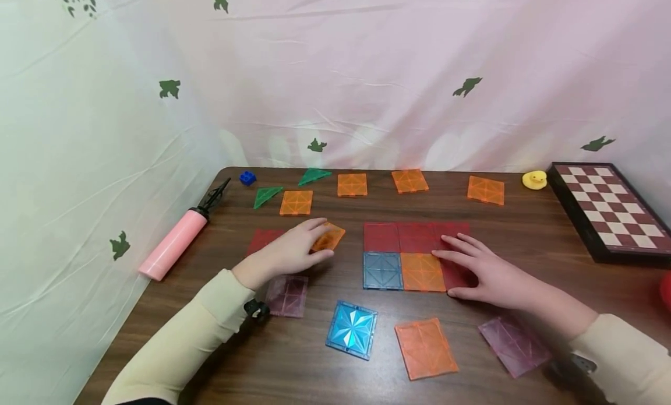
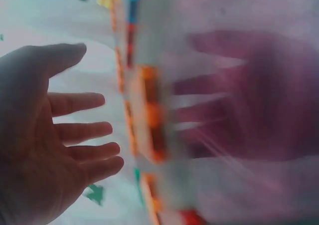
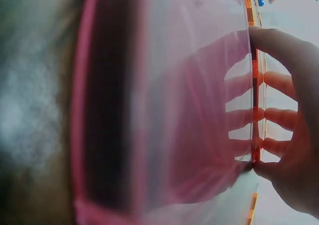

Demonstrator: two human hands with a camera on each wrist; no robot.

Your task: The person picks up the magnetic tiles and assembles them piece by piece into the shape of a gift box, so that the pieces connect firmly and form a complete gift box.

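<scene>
Looks unfinished: joined magnetic-tile block, loose tiles remaining. Rests spread right hand there; hovers relaxed left hand, empty.

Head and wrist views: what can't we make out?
Leftmost red tile, head view: partly covered by the left hand and wrist.
Orange tile by that hand, head view: fingers hide part of it; contact unclear.
Lower-row red tile, head view: right hand covers part.
Red object, head view: cut off by right edge; unidentifiable.
Orange shape, left wrist view: blurred; which tile, can't tell.
</scene>
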